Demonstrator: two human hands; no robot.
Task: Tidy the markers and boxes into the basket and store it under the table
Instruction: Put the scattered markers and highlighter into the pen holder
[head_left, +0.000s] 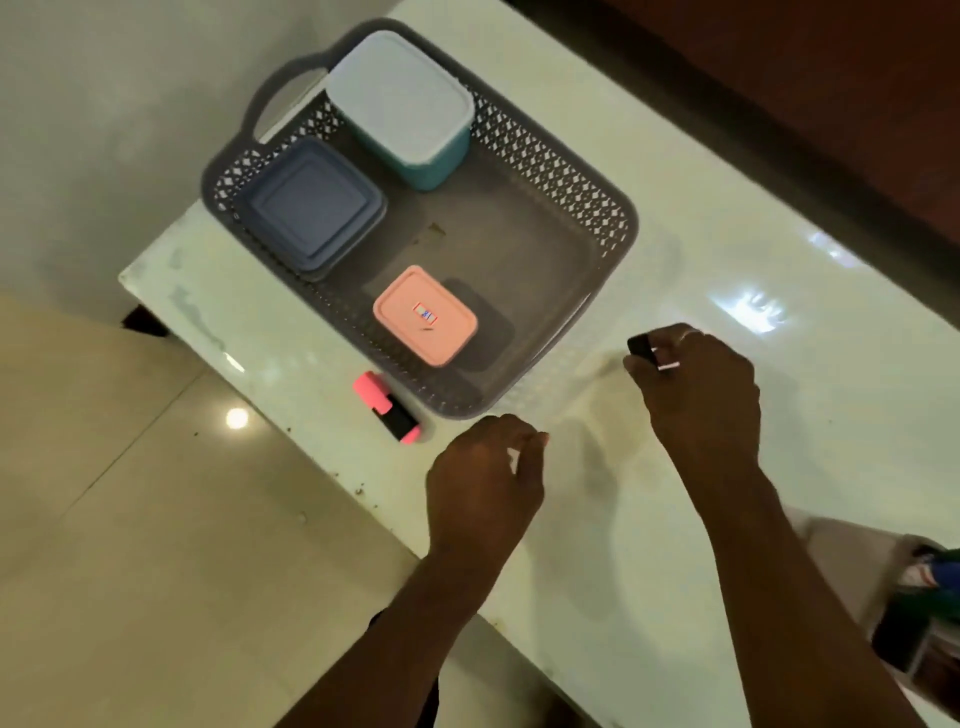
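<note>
A grey perforated basket (582, 208) sits on the white table (779, 415). Inside it are a tall teal box with a white lid (400, 98), a flat blue box (311, 208) and a small pink box (423, 317). A pink and black marker (387, 408) lies on the table just outside the basket's near left corner. My right hand (696, 395) hovers to the right of the basket, shut on a small dark marker (640, 345) whose end sticks out past the fingers. My left hand (485, 483) is near the basket's front corner, fingers curled, with nothing seen in it.
The table's left edge runs diagonally beside the pink marker, with tiled floor (156, 519) below. A dark table leg (143, 319) shows at the far left corner. Some cluttered items (930, 582) lie past the table's right edge.
</note>
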